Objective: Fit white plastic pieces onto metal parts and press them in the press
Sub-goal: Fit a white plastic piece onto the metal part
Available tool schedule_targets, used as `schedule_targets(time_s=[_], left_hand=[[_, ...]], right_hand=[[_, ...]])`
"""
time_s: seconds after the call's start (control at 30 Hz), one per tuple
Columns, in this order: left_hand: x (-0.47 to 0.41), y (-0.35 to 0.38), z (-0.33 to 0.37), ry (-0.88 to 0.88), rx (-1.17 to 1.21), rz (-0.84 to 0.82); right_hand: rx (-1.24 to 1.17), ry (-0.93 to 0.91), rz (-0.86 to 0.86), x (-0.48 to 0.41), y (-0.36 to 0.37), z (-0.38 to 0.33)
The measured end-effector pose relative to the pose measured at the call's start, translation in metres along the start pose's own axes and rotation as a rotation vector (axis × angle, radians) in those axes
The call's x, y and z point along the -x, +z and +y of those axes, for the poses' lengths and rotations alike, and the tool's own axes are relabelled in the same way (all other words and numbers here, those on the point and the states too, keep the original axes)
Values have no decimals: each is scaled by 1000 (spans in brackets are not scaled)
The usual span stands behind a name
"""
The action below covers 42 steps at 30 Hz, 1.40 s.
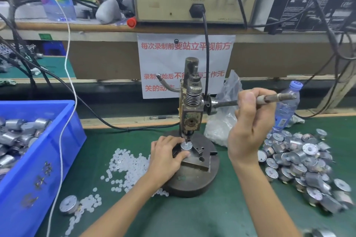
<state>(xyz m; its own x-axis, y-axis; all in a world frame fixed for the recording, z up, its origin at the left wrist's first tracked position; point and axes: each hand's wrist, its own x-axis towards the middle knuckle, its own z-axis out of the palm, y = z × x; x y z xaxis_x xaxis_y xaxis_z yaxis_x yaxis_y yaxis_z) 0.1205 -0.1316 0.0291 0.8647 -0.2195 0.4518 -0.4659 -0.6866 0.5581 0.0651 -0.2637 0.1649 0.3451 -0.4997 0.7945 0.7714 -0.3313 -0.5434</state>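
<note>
A small hand press (pixel 191 109) stands on a round iron base (pixel 194 181) in the middle of the green mat. A round metal part (pixel 186 146) with a white plastic piece (pixel 186 143) on top sits on the press block, right under the ram. My left hand (pixel 166 157) holds that part between thumb and fingers. My right hand (pixel 250 127) grips the press lever (pixel 277 97), which points out to the right, roughly level.
Loose white plastic pieces (pixel 125 167) lie left of the base, with one metal part (pixel 69 204) near them. A heap of metal parts (pixel 300 163) lies at the right. A blue bin (pixel 50 152) holds more parts. A plastic bag (pixel 223 121) and a water bottle (pixel 287 106) stand behind.
</note>
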Motion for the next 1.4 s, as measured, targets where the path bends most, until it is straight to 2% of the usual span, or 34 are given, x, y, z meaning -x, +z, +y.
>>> schedule_targets(time_s=[0.1, 0.17, 0.23, 0.33, 0.43, 0.53, 0.6, 0.63, 0.7, 0.83, 0.93, 1.1, 1.23, 1.4], left_hand=[[0, 0, 0, -10, 4, 1], [0, -1, 1, -17, 6, -2], [1, -1, 2, -14, 2, -7], [1, -4, 3, -19, -5, -25], [1, -5, 3, -13, -10, -34], [5, -3, 2, 4, -6, -26], [8, -2, 1, 2, 18, -9], [10, -1, 2, -4, 24, -2], [14, 0, 4, 0, 19, 25], [23, -2, 8, 81, -33, 82], [30, -3, 13, 114, -24, 79], [37, 2, 30, 144, 118, 20], [33, 7, 48, 200, 171, -32], [25, 21, 72, 246, 210, -97]], right_hand=[[79, -53, 54, -11, 7, 4], [104, -22, 84, -31, 18, 8], [215, 120, 68, -60, 31, 16], [343, 369, -102, -99, 49, 33], [181, 621, -204, -99, 41, 50], [150, 652, -12, -53, 2, 62], [244, 641, 14, -2, -25, 69], [296, 666, -60, 25, -35, 71], [384, 707, -314, 70, -43, 71], [584, 599, -795, 93, -42, 74], [709, 526, -972, 87, -38, 69], [543, 569, -884, 84, -44, 66], [513, 663, -818, 68, -66, 66], [711, 689, -685, 46, -120, 71]])
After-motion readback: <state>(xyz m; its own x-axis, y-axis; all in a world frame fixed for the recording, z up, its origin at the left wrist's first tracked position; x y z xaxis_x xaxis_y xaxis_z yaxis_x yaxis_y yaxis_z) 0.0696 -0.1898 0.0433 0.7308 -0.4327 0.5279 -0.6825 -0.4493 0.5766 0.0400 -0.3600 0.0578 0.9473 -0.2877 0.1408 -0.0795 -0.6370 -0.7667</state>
